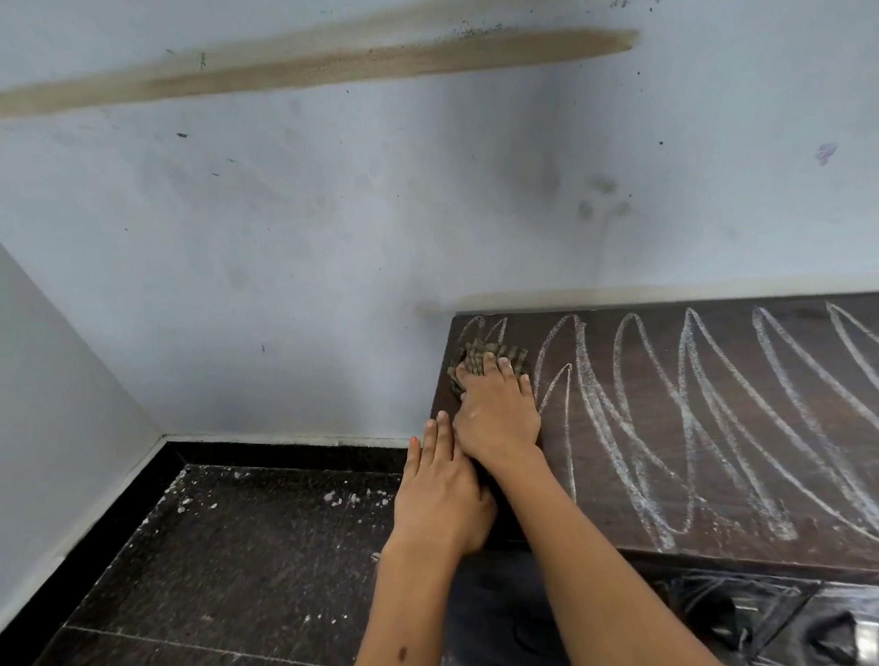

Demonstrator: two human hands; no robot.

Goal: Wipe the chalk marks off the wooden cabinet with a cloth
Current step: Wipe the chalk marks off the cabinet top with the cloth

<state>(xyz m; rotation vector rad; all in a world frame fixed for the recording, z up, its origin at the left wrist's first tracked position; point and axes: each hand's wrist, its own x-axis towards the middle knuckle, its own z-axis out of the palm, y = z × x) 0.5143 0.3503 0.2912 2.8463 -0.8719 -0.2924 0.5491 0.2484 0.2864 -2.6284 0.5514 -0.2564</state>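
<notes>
A dark wooden cabinet stands against the wall at the right, its top covered in white chalk marks that loop from back to front. My right hand lies flat on a crumpled brownish checked cloth at the far left corner of the top, fingers spread over it. My left hand rests flat against the cabinet's left edge, fingers together and pointing away from me, holding nothing. The strip of wood under and just in front of the cloth shows little chalk.
A stained pale blue wall rises behind the cabinet and meets a side wall at the left. Dark speckled floor tiles with white flecks lie left of the cabinet. The cabinet front has glossy panels.
</notes>
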